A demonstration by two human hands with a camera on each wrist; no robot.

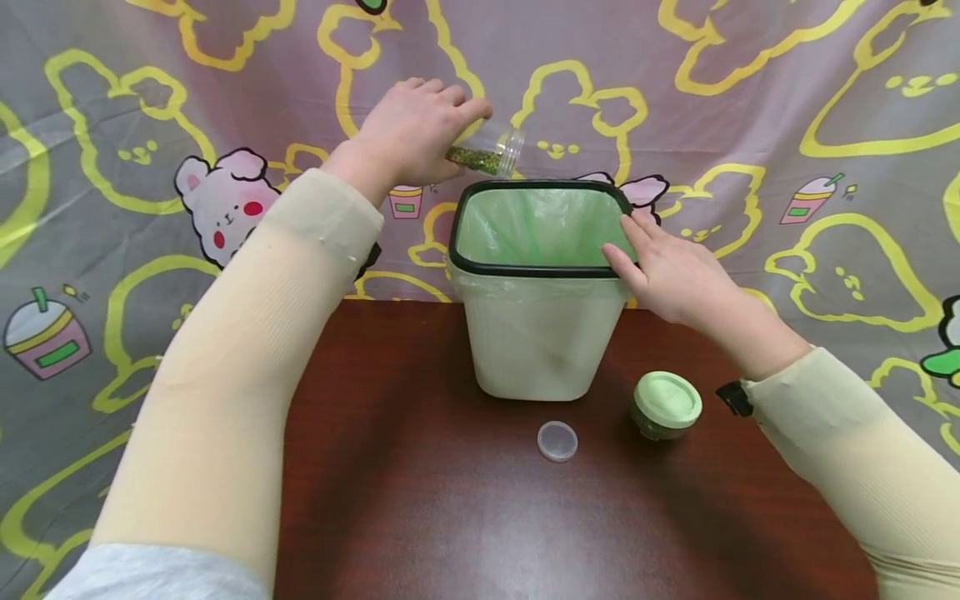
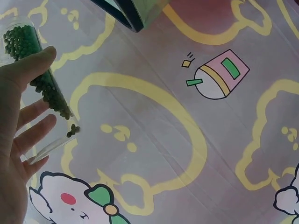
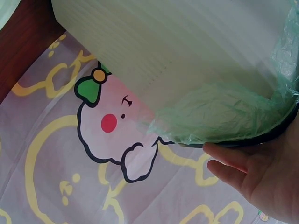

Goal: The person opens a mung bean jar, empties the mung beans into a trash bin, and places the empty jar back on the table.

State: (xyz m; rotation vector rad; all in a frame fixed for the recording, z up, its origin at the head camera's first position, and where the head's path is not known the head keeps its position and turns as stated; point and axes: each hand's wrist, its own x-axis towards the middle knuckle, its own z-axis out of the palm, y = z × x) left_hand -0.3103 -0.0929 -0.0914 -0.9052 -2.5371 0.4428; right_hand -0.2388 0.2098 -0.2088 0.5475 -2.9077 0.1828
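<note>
My left hand (image 1: pixel 422 125) grips a clear jar (image 1: pixel 483 152) tipped on its side, its mouth toward the trash can (image 1: pixel 540 333) and just above the rim's left back corner. Green beans (image 2: pixel 52 95) lie along the jar's lower side in the left wrist view. My right hand (image 1: pixel 675 265) rests on the black rim (image 1: pixel 547 272) at the can's right side, its fingers fairly straight. A green plastic bag (image 1: pixel 573 221) lines the can and folds over the outside below the rim, as the right wrist view shows.
On the dark wooden table (image 1: pixel 450 517) a clear round lid (image 1: pixel 557 441) lies in front of the can. To its right stands a small container with a pale green lid (image 1: pixel 667 400). A patterned cloth (image 1: pixel 847 100) hangs behind.
</note>
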